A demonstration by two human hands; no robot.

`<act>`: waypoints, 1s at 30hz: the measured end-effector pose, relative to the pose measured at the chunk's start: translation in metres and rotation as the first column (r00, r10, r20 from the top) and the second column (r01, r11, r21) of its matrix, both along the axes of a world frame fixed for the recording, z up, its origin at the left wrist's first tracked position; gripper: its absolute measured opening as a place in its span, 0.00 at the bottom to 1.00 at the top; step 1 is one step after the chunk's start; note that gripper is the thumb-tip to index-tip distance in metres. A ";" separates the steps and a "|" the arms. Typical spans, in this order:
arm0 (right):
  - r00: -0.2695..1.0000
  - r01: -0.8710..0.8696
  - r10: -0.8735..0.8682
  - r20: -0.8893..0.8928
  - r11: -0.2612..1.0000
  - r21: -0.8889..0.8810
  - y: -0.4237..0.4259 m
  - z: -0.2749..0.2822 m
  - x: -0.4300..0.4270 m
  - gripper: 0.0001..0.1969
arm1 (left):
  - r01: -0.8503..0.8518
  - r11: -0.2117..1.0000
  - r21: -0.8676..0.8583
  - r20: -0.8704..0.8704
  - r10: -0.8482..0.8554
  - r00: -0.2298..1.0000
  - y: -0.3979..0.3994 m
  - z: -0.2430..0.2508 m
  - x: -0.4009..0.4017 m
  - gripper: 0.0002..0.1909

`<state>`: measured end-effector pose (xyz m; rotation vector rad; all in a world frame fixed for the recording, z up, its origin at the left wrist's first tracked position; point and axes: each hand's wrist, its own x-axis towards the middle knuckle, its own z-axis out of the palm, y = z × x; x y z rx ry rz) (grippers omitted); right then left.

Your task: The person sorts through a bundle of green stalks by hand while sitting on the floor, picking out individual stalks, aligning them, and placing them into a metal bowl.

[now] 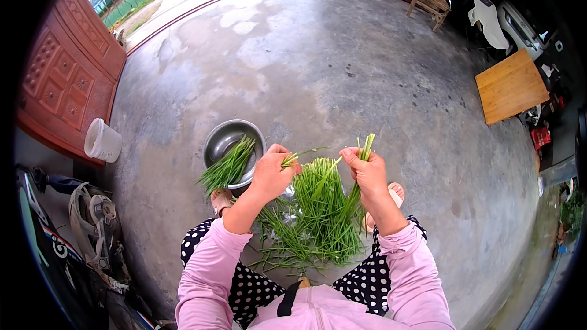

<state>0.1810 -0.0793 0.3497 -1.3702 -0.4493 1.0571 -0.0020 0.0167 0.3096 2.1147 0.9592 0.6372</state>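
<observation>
My left hand (274, 172) is closed on a few short green stalks with pale ends, beside a steel bowl (221, 131). My right hand (367, 167) grips a small upright bunch of long green stalks (366, 144), pale ends up; its thumb and forefinger also touch a single stalk slanting down to the left. Between and below the hands a big heap of long, thin green leafy stalks, like garlic chives (323, 211), lies on the floor, with clear plastic partly showing at its left. Another bundle of green stalks (234, 160) rests in the bowl, its leaves hanging over the near rim.
My sandalled feet flank the heap. A white plastic bucket (107, 141) lies by the red door (69, 73) at left. A stroller-like frame (96, 220) stands at lower left. At right are a wooden board (512, 86) and a wooden stool (429, 7) under a round yellow top.
</observation>
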 end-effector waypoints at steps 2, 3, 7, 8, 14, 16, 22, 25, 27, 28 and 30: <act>1.000 0.002 -0.002 -0.004 1.000 -0.010 0.000 0.001 0.001 0.07 | 0.016 0.998 -0.065 0.019 -0.014 1.000 -0.010 0.010 0.009 0.10; 1.000 0.003 -0.003 -0.004 1.000 -0.010 0.000 0.001 0.000 0.07 | 0.017 0.998 -0.064 0.019 -0.016 1.000 -0.013 0.016 0.011 0.10; 0.999 -0.025 0.026 0.045 1.000 -0.010 0.000 -0.008 -0.007 0.08 | 0.216 0.750 -0.625 0.264 -0.056 0.963 -0.019 0.020 0.015 0.14; 0.996 -0.021 0.020 0.086 1.000 0.005 0.000 -0.011 -0.008 0.08 | 0.224 0.739 -0.635 0.264 -0.065 0.962 -0.020 0.019 0.015 0.13; 0.994 -0.054 0.056 0.091 0.998 -0.015 -0.001 -0.011 -0.012 0.09 | 0.225 0.757 -0.613 0.253 -0.082 0.964 -0.020 0.022 0.015 0.09; 0.996 -0.060 0.060 0.060 0.998 0.001 -0.001 -0.002 -0.018 0.09 | 0.193 0.775 -0.601 0.231 -0.063 0.971 -0.020 0.022 0.014 0.08; 0.978 -0.187 0.189 -0.089 0.982 0.023 -0.007 -0.019 -0.031 0.10 | 0.088 0.902 -0.422 0.376 0.086 0.923 -0.014 0.015 0.015 0.06; 0.974 -0.205 0.203 -0.097 0.979 -0.012 -0.008 -0.022 -0.034 0.09 | 0.052 0.967 -0.250 0.296 0.025 0.955 -0.017 0.027 0.015 0.04; 0.981 -0.179 0.177 -0.079 0.984 -0.016 -0.008 -0.022 -0.034 0.08 | 0.011 0.978 -0.208 0.296 0.052 0.954 -0.018 0.029 0.017 0.04; 0.981 -0.180 0.179 -0.079 0.983 -0.016 -0.008 -0.021 -0.034 0.08 | -0.030 0.986 -0.165 0.297 0.079 0.952 -0.018 0.030 0.017 0.04; 0.977 -0.214 0.213 -0.022 0.975 -0.058 -0.009 -0.018 -0.032 0.08 | -0.074 0.991 -0.108 0.301 0.104 0.948 -0.014 0.028 0.016 0.04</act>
